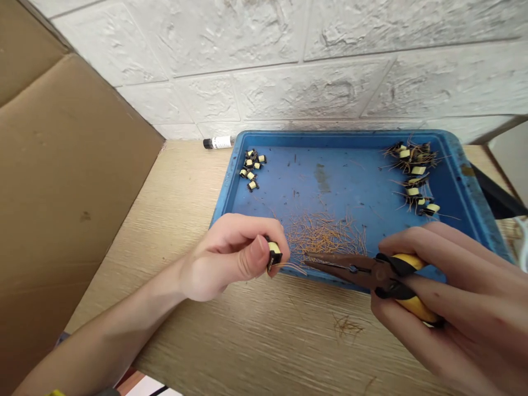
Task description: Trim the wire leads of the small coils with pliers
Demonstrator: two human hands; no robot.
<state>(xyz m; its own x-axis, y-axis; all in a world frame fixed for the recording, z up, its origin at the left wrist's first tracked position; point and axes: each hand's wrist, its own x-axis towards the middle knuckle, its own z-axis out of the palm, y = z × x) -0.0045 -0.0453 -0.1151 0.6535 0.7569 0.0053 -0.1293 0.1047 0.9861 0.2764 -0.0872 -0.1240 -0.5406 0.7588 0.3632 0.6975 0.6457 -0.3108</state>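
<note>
Between the thumb and curled forefinger of my left hand (237,253) is a small transformer (274,254), black with a yellow-wrapped middle. Thin copper wires (293,268) stick out from it to the right. My right hand (457,297) grips the yellow and black handles of long-nose pliers (381,275). The pliers' jaws point left, slightly parted, with their tips close to the wire ends; whether they touch is hard to tell. Both hands are over the near edge of a blue tray (350,137).
Several transformers with short pins (251,168) lie at the tray's left, and several with long wires (416,176) at its right. Cut wire pieces (325,234) cover the tray's near middle; a few scraps (346,325) lie on the table. A marker-like tube (218,143) and cardboard (74,165) stand left.
</note>
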